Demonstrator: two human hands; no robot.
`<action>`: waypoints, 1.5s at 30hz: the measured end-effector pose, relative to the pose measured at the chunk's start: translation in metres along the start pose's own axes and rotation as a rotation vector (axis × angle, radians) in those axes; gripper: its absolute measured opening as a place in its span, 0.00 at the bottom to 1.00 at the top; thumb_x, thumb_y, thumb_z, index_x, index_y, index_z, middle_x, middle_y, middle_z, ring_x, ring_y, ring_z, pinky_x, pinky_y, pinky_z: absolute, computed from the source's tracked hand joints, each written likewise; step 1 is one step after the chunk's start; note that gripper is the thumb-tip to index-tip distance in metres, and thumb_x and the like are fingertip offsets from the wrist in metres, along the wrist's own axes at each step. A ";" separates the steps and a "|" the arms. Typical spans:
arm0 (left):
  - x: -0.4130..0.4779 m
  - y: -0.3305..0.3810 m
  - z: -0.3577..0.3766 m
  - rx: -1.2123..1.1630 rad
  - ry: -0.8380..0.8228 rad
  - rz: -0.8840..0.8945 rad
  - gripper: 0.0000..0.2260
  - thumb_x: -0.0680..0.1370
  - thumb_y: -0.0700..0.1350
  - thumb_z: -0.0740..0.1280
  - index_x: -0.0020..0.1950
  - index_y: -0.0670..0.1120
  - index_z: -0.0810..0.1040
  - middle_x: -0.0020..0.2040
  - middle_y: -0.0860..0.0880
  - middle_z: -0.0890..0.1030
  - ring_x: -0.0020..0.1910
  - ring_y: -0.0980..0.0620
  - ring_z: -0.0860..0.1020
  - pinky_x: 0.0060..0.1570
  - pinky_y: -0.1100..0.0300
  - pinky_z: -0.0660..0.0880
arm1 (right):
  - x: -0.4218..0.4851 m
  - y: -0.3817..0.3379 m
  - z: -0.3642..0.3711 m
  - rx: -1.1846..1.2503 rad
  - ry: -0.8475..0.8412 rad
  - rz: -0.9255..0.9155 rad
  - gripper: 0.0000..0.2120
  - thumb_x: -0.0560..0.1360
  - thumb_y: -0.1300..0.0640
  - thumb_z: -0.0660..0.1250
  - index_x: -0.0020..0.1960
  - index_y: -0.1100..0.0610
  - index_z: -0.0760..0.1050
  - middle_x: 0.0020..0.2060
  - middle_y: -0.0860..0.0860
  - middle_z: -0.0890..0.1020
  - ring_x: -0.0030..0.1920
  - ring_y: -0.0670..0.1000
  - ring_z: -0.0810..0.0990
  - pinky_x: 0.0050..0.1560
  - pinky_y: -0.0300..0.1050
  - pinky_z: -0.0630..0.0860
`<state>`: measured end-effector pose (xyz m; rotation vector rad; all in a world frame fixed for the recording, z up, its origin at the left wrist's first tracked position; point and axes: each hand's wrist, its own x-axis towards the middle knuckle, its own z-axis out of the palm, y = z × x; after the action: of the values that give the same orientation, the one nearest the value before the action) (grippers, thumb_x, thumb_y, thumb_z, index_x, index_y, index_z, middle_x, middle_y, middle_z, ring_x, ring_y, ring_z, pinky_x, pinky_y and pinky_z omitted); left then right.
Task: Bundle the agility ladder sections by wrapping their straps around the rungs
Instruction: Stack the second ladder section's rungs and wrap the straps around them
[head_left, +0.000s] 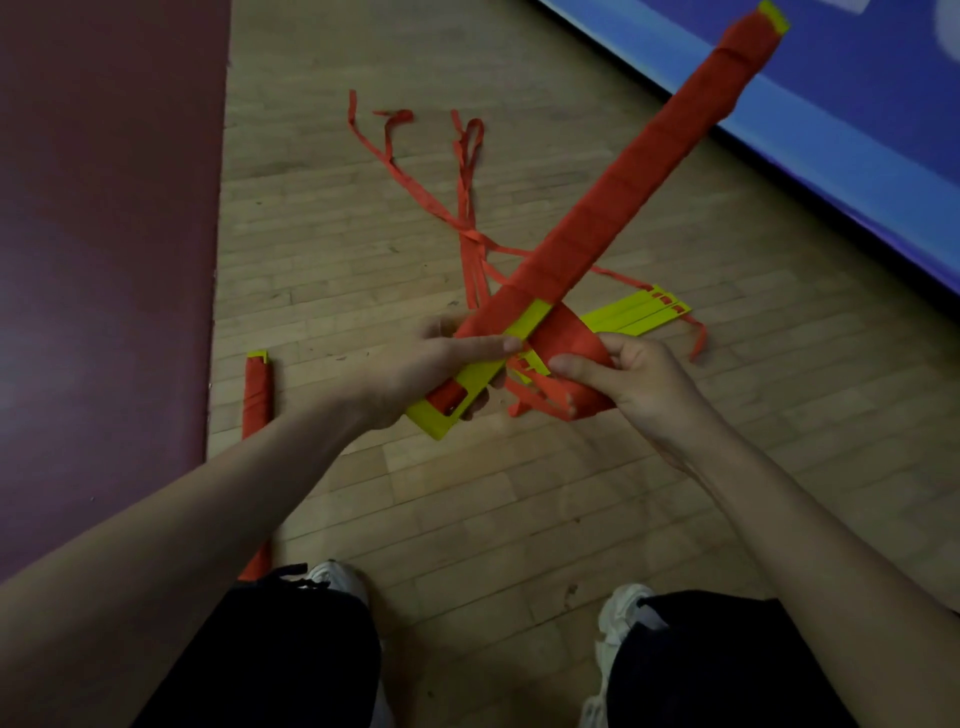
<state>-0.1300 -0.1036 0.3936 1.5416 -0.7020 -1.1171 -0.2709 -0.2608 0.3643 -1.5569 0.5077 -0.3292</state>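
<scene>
Rung bundle, yellow, mostly wound in red: held slanting above the wooden floor, near end gripped by the left hand (index finger laid along it). Right hand curls round the strap just beside. Loose rungs lie beneath; finished bundle at left.

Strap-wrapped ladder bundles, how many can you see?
3. One long bundle in the left hand; one partly wrapped bundle in the right hand; one floor bundle at left, partly behind the forearm. Others may be hidden.
</scene>
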 end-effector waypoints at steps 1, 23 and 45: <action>0.000 0.001 0.003 0.021 0.031 0.023 0.15 0.75 0.46 0.70 0.56 0.39 0.76 0.39 0.43 0.79 0.30 0.49 0.76 0.28 0.60 0.75 | 0.000 0.001 0.002 -0.009 0.017 -0.018 0.02 0.71 0.62 0.71 0.43 0.57 0.81 0.36 0.50 0.85 0.35 0.45 0.82 0.38 0.37 0.79; 0.024 -0.055 0.055 1.339 0.643 0.756 0.17 0.76 0.48 0.58 0.58 0.37 0.65 0.37 0.41 0.77 0.26 0.42 0.76 0.22 0.58 0.66 | -0.001 0.002 0.031 -0.016 0.466 0.116 0.23 0.70 0.46 0.74 0.23 0.54 0.69 0.16 0.45 0.68 0.19 0.44 0.66 0.25 0.39 0.64; 0.001 -0.009 0.008 -0.278 -0.489 -0.130 0.24 0.61 0.49 0.80 0.50 0.42 0.76 0.37 0.48 0.77 0.29 0.54 0.74 0.28 0.63 0.73 | -0.013 -0.025 0.020 0.231 0.031 -0.133 0.10 0.66 0.55 0.70 0.39 0.62 0.74 0.20 0.54 0.67 0.15 0.44 0.61 0.18 0.33 0.60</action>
<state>-0.1381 -0.1057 0.3846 1.0964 -0.7361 -1.6441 -0.2690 -0.2373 0.3894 -1.3645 0.3768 -0.4974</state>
